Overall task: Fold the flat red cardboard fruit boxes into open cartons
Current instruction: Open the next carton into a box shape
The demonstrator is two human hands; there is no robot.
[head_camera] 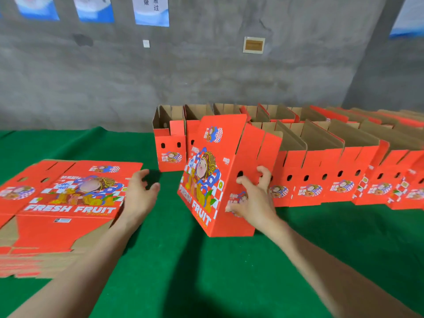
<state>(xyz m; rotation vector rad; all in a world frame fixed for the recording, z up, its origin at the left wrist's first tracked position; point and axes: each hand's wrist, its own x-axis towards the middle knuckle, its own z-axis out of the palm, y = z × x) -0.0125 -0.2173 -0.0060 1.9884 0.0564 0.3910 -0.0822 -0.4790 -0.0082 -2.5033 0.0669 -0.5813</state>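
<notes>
Red cardboard, already squared up into a carton (206, 180), stands tilted on the green counter (206, 276), its printed front leaning toward the left and its top flaps up, so the mouth is open. The right-hand grip (252, 198) is closed on this carton: the fingers curl against the narrow side panel by the vent holes and the palm lies lower on the same panel. Whether a fingertip is hooked into a hole cannot be told. The left-hand grip (140, 191) holds nothing; its fingers are loosely spread above the cloth, just beside the right edge of the stack of flat boxes (64, 203) and apart from the carton. That stack lies at the left of the counter, many sheets deep judging by its layered edge, the top sheet face up. Behind and to the right of the held carton stand rows of finished cartons (332, 177), side by side with brown insides showing, reaching out of view at the right. By this layout a good share of the work looks done, the carton in hand seems ready to join the row, and the thick flat stack is what remains. A grey wall (206, 76) with posters closes the scene behind.
</notes>
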